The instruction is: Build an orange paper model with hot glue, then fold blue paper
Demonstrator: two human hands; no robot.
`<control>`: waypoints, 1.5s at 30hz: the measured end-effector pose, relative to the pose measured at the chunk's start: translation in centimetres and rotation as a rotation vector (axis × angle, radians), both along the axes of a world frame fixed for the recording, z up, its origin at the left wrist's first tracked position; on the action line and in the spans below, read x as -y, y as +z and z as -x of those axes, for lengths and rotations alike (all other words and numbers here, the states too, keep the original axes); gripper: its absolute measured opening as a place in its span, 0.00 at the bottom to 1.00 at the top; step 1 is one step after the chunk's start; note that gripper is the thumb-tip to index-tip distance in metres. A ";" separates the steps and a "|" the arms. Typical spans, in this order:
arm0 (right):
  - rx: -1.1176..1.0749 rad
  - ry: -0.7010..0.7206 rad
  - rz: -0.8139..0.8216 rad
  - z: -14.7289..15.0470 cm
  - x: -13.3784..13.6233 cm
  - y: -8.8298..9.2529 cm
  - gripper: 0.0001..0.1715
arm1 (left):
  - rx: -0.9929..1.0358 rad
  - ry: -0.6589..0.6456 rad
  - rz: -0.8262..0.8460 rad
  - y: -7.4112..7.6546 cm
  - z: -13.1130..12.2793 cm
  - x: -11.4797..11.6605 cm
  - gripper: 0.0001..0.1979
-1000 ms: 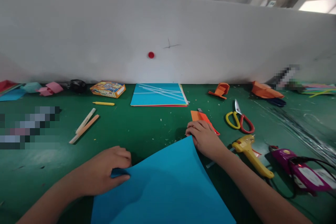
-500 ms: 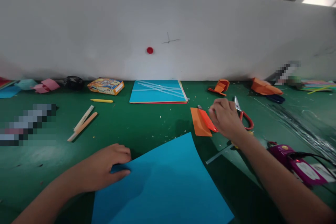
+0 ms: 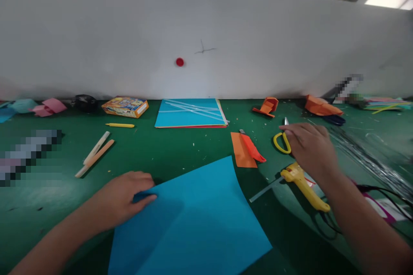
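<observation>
My left hand (image 3: pixel 124 197) pinches the left corner of a large blue paper sheet (image 3: pixel 193 219), which lies flat on the green table (image 3: pixel 167 150) close to me. My right hand (image 3: pixel 311 146) is stretched out to the right and rests on top of the scissors (image 3: pixel 281 142), fingers curled down over them. Only the yellow handle loop and the blade tip show; the rest is hidden under the hand. The scissors lie on the table.
A yellow glue gun (image 3: pixel 303 184) lies just below my right hand. An orange paper with a red cutter (image 3: pixel 245 152) sits left of the scissors. Further back are a stack of blue paper (image 3: pixel 190 114), a small box (image 3: pixel 125 106), sticks (image 3: pixel 95 159) and a white partition wall (image 3: pixel 206 17).
My right hand left the blue sheet's far corner and moved right, past the orange paper, onto the scissors. My left hand stayed on the sheet's corner.
</observation>
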State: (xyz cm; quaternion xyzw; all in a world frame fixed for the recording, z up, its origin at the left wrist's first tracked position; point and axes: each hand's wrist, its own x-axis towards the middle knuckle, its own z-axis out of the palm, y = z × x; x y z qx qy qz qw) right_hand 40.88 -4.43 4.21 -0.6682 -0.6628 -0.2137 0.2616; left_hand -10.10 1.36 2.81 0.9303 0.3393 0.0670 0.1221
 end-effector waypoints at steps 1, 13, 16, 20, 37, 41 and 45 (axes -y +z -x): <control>-0.009 0.038 0.011 1.0 0.5 0.2 0.23 | -0.035 0.010 -0.052 0.1 0.0 -0.2 0.17; -0.152 0.626 0.273 13.7 2.0 0.1 0.19 | 0.013 -0.053 -0.897 4.5 -4.6 4.0 0.18; -0.348 0.662 0.200 15.0 1.0 -2.9 0.14 | 0.117 -0.003 -0.960 4.0 -4.3 4.2 0.07; -0.411 0.646 0.169 15.1 0.4 -5.2 0.16 | 0.268 0.120 -0.749 2.0 -2.0 3.0 0.15; -0.478 0.745 0.279 12.2 0.2 -4.5 0.23 | -0.056 -0.209 -0.360 -2.2 -2.0 0.8 0.35; -0.528 0.868 0.289 12.4 0.8 -4.0 0.24 | -0.114 -0.218 -0.320 -1.9 -3.1 1.9 0.35; -0.469 0.940 0.304 13.4 1.4 -3.6 0.24 | -0.118 -0.233 -0.291 -1.8 -3.5 2.3 0.39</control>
